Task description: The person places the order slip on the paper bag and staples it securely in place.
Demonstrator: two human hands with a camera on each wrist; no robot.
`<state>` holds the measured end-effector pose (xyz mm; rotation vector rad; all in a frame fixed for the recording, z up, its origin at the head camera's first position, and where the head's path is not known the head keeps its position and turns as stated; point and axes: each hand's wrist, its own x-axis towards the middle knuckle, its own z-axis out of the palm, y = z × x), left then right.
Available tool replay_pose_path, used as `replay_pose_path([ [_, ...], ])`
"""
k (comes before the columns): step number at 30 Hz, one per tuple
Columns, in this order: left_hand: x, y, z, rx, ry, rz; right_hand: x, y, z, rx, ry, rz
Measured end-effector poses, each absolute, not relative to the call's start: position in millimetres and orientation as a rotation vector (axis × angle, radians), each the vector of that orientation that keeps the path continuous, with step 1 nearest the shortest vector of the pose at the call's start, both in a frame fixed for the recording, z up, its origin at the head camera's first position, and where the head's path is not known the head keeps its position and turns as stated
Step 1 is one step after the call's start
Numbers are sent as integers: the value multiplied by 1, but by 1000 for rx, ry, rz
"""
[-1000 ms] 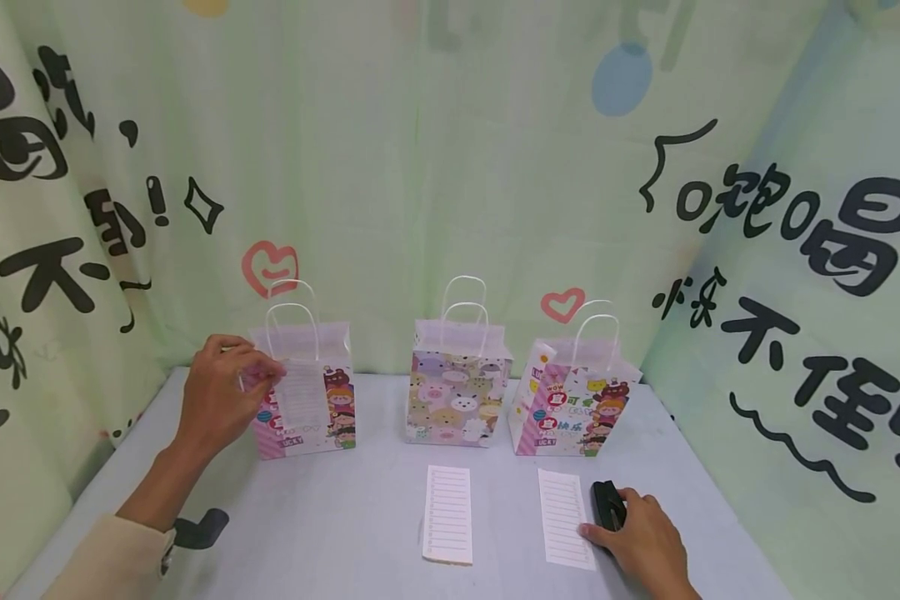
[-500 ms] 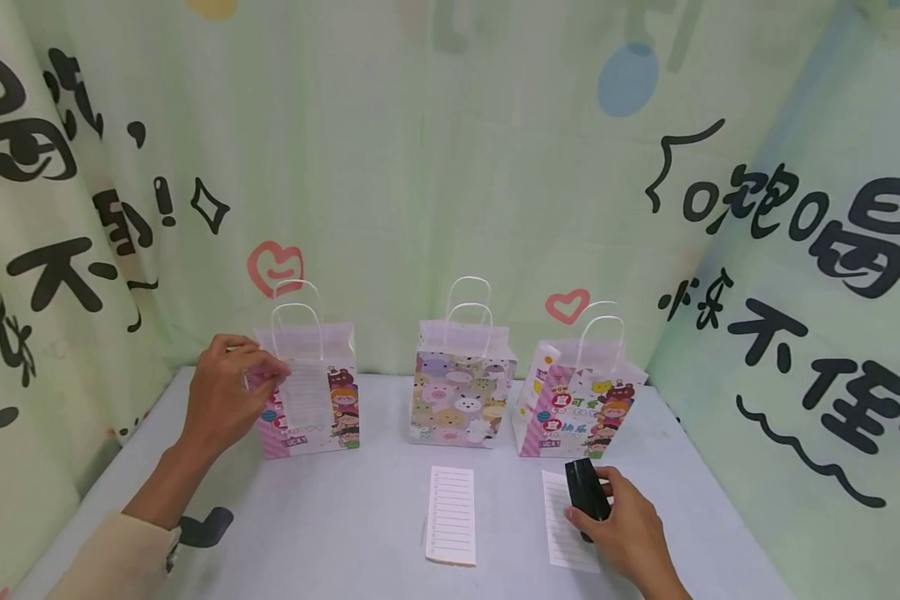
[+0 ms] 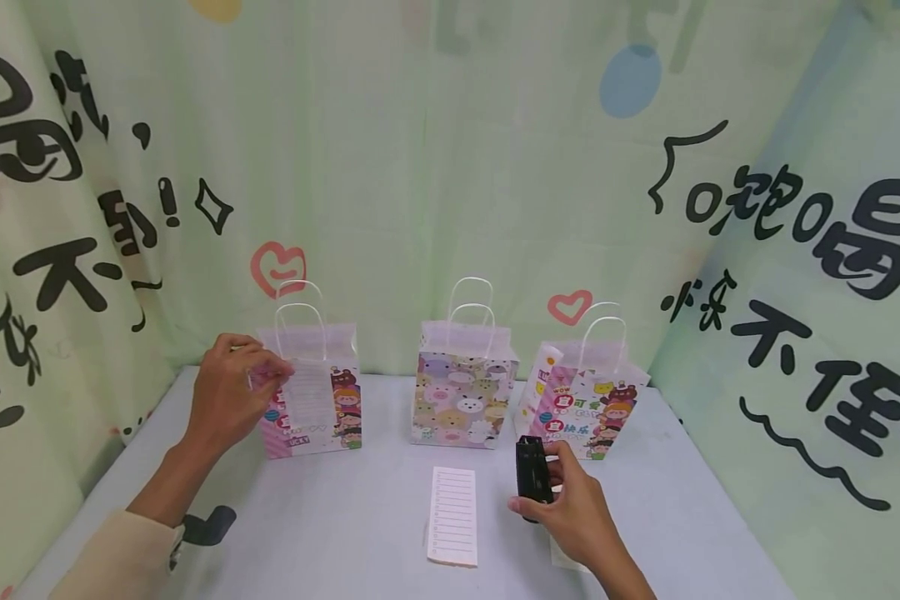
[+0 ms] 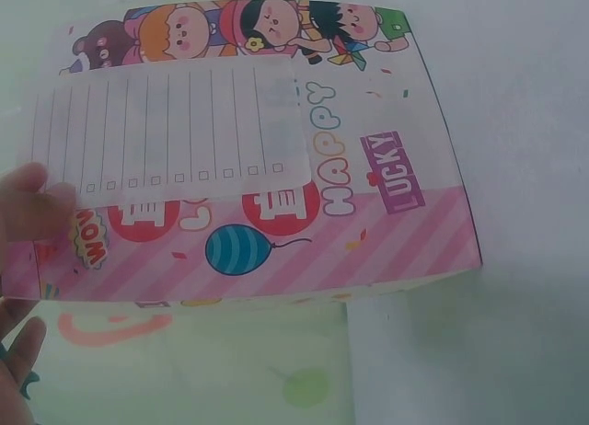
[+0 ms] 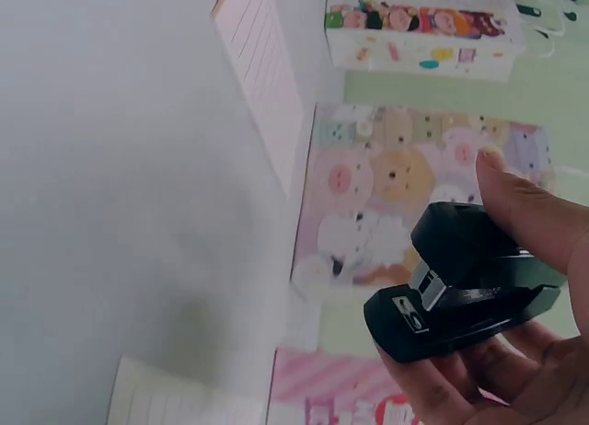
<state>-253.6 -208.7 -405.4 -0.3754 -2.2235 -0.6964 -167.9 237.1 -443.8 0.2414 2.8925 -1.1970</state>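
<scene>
Leftward across the white table [image 3: 375, 517] the black stapler [image 3: 532, 479] had travelled, carried by the right hand [image 3: 573, 508]; half a second earlier it had covered the lined slip [image 3: 567, 558] on the right, and now it hung between that slip and the checklist pad [image 3: 452, 517]. Nearest of all lay that slip, mostly hidden beneath the right hand. Thumb on one side and fingers on the other, the right hand gripped the stapler, whose two jaws stood a little apart (the right wrist view showed the metal between them). Left of it, the pad lay flat on the table.

Farther back, the left hand [image 3: 228, 392], unmoved against the bag, pinched the upper corner of a checklist sheet [image 4: 175, 131] at the edge of the left cartoon gift bag [image 3: 347, 408]. The sheet overlay the bag's front, beside the printed HAPPY and LUCKY; some fingers were out of sight.

Beyond the pad stood the animal-print gift bag [image 3: 461, 404], and right of it the pink-striped gift bag [image 3: 588, 408], both upright with white handles raised. Behind everything hung a pale green curtain [image 3: 375, 167] with black lettering and red hearts.
</scene>
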Motion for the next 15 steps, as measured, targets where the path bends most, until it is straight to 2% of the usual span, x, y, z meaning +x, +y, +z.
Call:
replay_pose_path([
  [15, -254, -208, -405, -367, -2235, -691, -179, 179, -434, -191, 2839, -1482],
])
